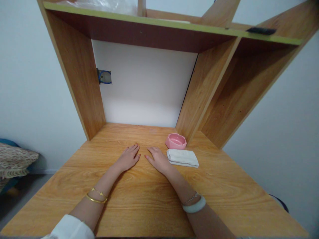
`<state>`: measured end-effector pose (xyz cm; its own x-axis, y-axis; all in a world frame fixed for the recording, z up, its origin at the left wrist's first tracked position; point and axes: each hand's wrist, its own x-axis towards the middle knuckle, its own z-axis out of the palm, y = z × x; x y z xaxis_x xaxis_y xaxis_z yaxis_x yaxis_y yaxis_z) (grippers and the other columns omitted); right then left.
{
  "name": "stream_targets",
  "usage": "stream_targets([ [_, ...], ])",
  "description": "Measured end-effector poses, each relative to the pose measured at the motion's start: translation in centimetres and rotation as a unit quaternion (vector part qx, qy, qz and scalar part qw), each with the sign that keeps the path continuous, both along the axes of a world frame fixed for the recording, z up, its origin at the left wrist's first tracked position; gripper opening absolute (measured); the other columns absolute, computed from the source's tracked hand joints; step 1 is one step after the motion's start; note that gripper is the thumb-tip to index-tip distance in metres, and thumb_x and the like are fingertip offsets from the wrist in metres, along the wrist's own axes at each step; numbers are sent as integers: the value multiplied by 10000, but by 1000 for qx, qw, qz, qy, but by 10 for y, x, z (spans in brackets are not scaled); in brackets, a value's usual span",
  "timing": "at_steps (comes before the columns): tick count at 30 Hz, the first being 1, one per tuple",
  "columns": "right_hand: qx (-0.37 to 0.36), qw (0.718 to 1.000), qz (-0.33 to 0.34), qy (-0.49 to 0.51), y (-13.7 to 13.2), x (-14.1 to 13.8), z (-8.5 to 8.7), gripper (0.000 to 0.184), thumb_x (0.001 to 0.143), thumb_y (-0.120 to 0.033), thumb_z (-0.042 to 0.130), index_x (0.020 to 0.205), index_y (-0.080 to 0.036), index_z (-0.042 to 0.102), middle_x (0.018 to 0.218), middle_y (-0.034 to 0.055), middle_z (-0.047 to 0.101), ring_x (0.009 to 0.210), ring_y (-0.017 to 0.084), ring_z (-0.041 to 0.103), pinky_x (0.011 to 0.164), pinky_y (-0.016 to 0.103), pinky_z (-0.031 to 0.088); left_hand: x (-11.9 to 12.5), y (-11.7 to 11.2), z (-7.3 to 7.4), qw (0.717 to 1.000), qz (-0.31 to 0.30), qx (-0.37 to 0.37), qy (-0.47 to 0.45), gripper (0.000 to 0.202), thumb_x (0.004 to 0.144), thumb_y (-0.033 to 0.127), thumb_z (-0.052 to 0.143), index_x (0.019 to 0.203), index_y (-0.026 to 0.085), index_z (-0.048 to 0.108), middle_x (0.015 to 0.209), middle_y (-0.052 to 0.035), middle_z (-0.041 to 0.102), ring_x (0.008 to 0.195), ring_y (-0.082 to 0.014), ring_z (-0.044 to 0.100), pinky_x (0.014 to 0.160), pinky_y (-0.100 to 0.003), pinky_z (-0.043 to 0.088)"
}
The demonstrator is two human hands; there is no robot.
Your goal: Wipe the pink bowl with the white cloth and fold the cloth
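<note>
My left hand [129, 158] lies palm down on the wooden desk [139, 205], its fingers stretched out and nothing in it. Just to its right, my right hand [158, 159] rests on the same surface, fingers loosely extended and holding nothing. A small gap separates the two hands. Beside the right hand is a folded white cloth [183, 157], flat on the wood. Behind that cloth stands a pink ashtray [175, 141] with notches in its rim, close to the upright divider.
A wooden shelf unit rises from the desk, with side panel [77, 73], divider [209, 86] and overhead shelf [149, 25]. A dark object [261, 31] and clear plastic [107, 6] lie on top. An uncovered wall box [105, 76] shows wires. At left is a patterned fabric [15, 159].
</note>
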<state>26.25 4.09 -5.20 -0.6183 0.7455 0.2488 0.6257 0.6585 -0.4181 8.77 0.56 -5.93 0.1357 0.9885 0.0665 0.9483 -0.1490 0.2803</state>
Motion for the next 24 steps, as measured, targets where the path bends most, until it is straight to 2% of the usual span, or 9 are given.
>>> stream_targets([
  [5,73,994,-74,34,-4,6,25,379,870,-272,338,1188,-129,487,1101,132,572,1073,222,489,919,340,361,0,0,-1,1000,5,-1,-1,562,862,374,233,1327,73,326,1405,-130,259,1302,-216,229,1059,-383,164],
  [8,92,971,-217,39,5,28,42,379,870,-241,311,1182,-121,489,1113,145,571,1047,234,513,888,341,369,1,-1,0,1000,4,-2,-6,562,861,368,236,1329,69,324,1401,-133,267,1299,-217,235,1059,-383,167],
  [11,57,918,-393,10,17,58,51,406,876,-281,293,1235,-164,442,1061,154,596,957,267,569,798,385,405,1,-1,0,1000,1,1,-12,559,859,360,238,1327,65,325,1400,-136,266,1303,-210,225,1057,-376,173],
  [13,23,893,-449,-19,25,74,51,453,871,-345,302,1278,-166,391,1018,173,613,920,292,587,755,410,417,1,-1,0,1000,1,3,-16,559,857,362,244,1323,66,332,1398,-138,268,1303,-212,224,1057,-376,173],
  [15,-5,885,-465,-33,32,85,46,516,854,-407,324,1292,-140,372,1004,193,618,927,306,586,744,416,420,1,-1,-1,1000,1,6,-22,556,855,365,250,1318,73,342,1397,-136,272,1300,-216,233,1057,-380,170],
  [17,-30,889,-455,-28,40,91,39,523,840,-430,328,1252,-124,430,1005,197,622,944,299,584,747,390,423,1,-1,-1,999,2,12,-29,546,854,364,252,1314,86,353,1395,-132,278,1297,-215,242,1058,-385,169],
  [20,-56,899,-435,-16,49,95,32,454,830,-380,325,1128,-122,552,987,185,638,942,265,594,732,324,428,1,-1,-3,999,4,19,-36,538,853,363,254,1307,96,364,1394,-129,281,1294,-211,251,1058,-382,169],
  [24,-67,893,-445,-16,59,97,29,454,810,-380,345,1030,-85,612,956,216,643,923,277,603,697,317,438,1,-1,-3,999,3,18,-33,542,851,365,260,1306,88,365,1394,-133,284,1298,-207,240,1058,-378,170],
])
